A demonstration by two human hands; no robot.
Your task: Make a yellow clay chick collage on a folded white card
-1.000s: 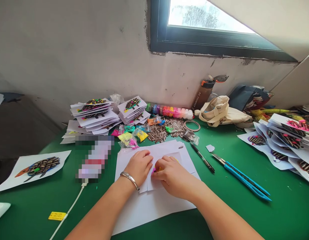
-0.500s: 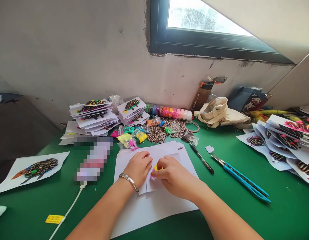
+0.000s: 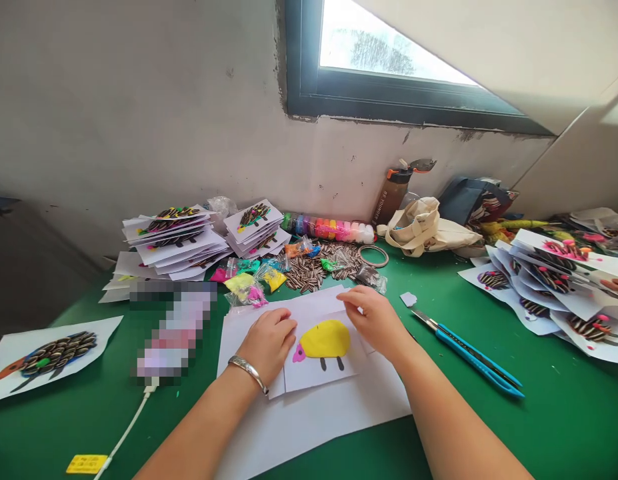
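Note:
A white card (image 3: 313, 379) lies on larger white sheets (image 3: 309, 440). On it is a yellow clay animal body (image 3: 331, 339) with a pink head (image 3: 299, 353) and two dark legs. My left hand (image 3: 269, 340), with a silver bracelet, rests flat on the card's left side, holding nothing. My right hand (image 3: 376, 320) is at the upper right of the card, thumb and forefinger drawn together over the paper. Whatever is between those fingertips is hidden or too small to make out.
Sunflower seeds (image 3: 306, 272), bagged clay (image 3: 273, 279) and a tape roll (image 3: 373, 256) lie behind the sheets. Finished cards are stacked left (image 3: 171, 243) and right (image 3: 553, 293). A blue-handled knife (image 3: 476, 357) lies to the right. Another person's hand (image 3: 616, 287) shows at the right edge.
My right hand has lifted off the yellow and pink clay and moved up and right, uncovering the animal. My left hand stays on the card. The view has turned slightly right.

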